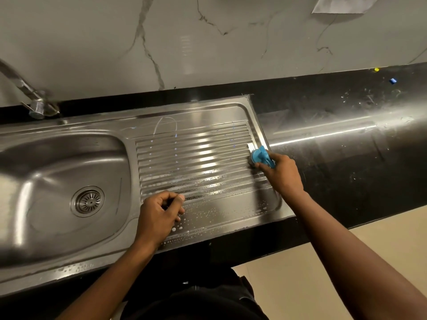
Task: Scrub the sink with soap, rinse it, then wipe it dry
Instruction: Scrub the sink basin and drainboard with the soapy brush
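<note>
- A black table with a steel sink set into it, and a marbled wall behind.
- Nearest me, my left hand rests curled on the sudsy drainboard, with nothing visibly in it.
- Beyond it and to its right, my right hand grips the blue scrubber at the drainboard's corner.
- I'd stroke along the ribs with firm pressure, overlapping passes back toward the left hand.
- I can read no writing anywhere.

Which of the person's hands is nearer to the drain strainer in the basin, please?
Left. The left hand is over the drainboard just right of the basin with the drain strainer; the right hand grips the blue scrubber at the drainboard's far right edge.
</note>
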Demonstrator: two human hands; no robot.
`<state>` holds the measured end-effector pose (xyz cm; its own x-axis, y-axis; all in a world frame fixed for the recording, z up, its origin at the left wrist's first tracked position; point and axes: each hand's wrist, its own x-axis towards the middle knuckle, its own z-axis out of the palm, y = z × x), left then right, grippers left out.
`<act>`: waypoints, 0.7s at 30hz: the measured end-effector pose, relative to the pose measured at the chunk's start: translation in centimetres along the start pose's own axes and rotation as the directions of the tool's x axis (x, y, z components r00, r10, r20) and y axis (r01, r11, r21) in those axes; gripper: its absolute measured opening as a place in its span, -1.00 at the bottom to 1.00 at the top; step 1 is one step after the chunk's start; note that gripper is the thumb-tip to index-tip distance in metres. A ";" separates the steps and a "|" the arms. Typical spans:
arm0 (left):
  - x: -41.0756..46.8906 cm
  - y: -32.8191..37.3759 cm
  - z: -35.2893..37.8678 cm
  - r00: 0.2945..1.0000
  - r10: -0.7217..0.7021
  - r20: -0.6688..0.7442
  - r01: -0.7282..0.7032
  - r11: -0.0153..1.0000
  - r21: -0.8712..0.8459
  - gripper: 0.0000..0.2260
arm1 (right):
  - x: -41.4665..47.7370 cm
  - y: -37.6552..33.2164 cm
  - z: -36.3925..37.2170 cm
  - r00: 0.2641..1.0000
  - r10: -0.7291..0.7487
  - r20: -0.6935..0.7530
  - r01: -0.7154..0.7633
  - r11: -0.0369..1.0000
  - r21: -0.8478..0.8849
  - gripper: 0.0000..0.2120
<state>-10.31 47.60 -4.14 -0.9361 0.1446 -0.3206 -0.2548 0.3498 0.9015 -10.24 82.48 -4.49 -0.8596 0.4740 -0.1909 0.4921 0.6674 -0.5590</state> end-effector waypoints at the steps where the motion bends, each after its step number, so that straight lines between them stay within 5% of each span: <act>1: 0.0 0.1 0.0 1.000 0.001 0.001 -0.001 1.000 -0.001 -0.84 | -0.4 0.3 -0.2 1.000 0.003 0.014 -0.003 1.000 0.001 -0.47; 11: 0.7 0.0 0.2 1.000 -0.010 0.004 0.010 1.000 -0.017 -0.84 | -5.4 2.9 0.5 0.997 0.071 -0.015 -0.070 0.995 0.074 -0.41; 21: 0.8 -0.1 -1.2 0.999 -0.026 -0.037 0.025 1.000 -0.016 -0.87 | 0.3 -5.8 4.0 1.000 -0.004 0.003 0.004 0.992 0.129 -0.60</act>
<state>-11.37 46.56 -4.16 -0.9375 0.1015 -0.3328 -0.2820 0.3387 0.8977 -13.92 76.47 -4.52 -0.8620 0.4695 -0.1913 0.4672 0.5894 -0.6590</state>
